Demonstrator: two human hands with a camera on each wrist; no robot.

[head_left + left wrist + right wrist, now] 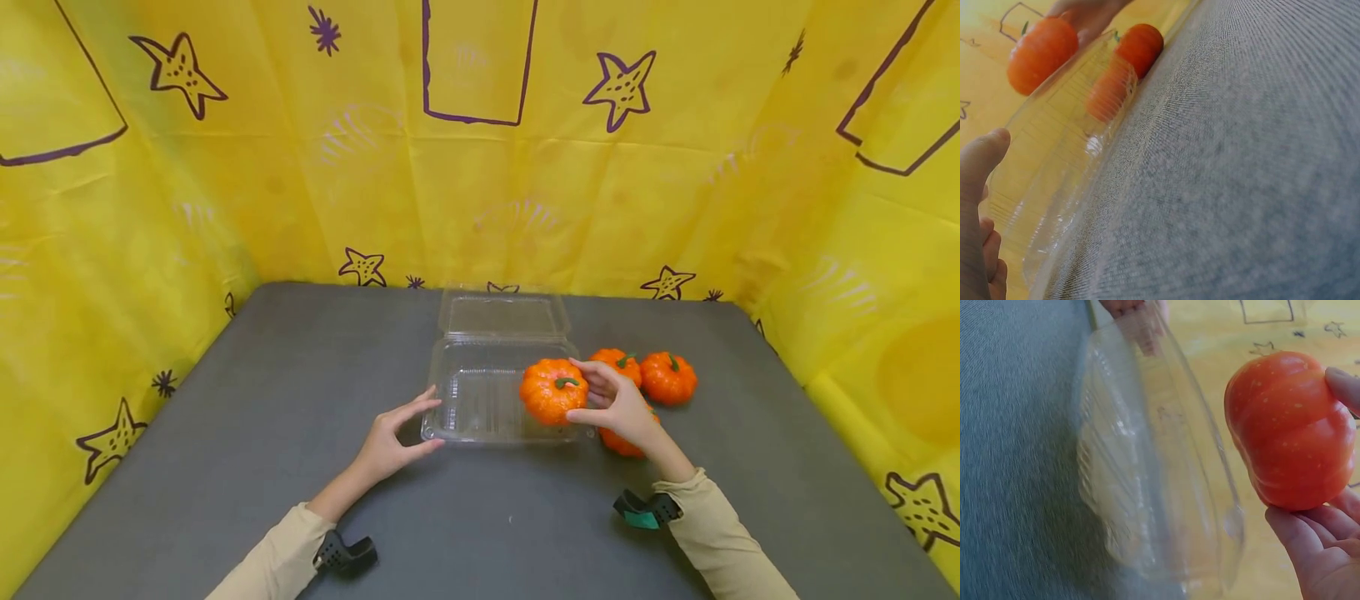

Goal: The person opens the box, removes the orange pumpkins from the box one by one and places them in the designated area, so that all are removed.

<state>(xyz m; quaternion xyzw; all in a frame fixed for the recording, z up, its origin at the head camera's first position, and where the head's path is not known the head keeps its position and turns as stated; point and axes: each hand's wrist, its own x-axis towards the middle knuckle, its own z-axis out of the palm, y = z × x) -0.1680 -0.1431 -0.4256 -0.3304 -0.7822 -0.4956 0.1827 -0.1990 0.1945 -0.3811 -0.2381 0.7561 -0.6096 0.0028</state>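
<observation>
An orange toy pumpkin with a green stem is pinched between the thumb and fingers of my right hand. It is raised over the right part of a clear plastic clamshell box, whose lid is folded back. In the right wrist view the held pumpkin is apart from the box rim. My left hand is at the box's left end, thumb and fingers spread about the near corner. Whether it touches the rim is hard to tell.
Several more pumpkins stand right of the box: one behind my right hand, one farther right, and one partly hidden under the hand. A grey tabletop meets yellow patterned curtains on three sides.
</observation>
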